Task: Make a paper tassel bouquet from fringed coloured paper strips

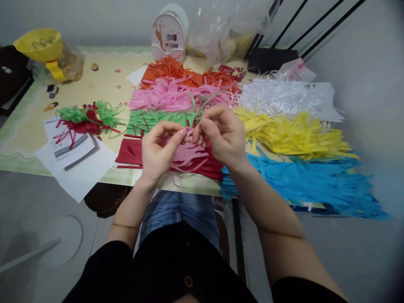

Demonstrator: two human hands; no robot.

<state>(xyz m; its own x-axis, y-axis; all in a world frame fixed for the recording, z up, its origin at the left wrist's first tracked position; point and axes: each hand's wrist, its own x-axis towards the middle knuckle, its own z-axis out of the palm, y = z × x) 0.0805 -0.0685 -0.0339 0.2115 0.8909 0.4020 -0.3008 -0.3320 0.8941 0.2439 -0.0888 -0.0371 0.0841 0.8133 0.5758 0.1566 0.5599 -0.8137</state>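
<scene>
Both hands meet over the middle of the table's near side. My left hand (159,145) is closed in a pinch on pink tissue-paper strips (187,155), whose cut ends hang down over the red paper. Close beside it, my right hand (225,132) is also closed, its fingertips at the gathered top of the strips. Light green strips (206,101) and short dark red ones stick up by those fingertips; what exactly they pinch is hidden. Beneath lie fringed paper stacks in red (129,153), green (158,120), pink (151,99) and orange (170,69).
White (271,99), yellow (293,136) and blue (303,176) fringe lie at right, the blue overhanging the edge. At left, green-red tassels (88,118) rest on white papers (94,168). A yellow-topped jar (41,46), a white-pink container (168,35) and a plastic bag (221,29) stand behind.
</scene>
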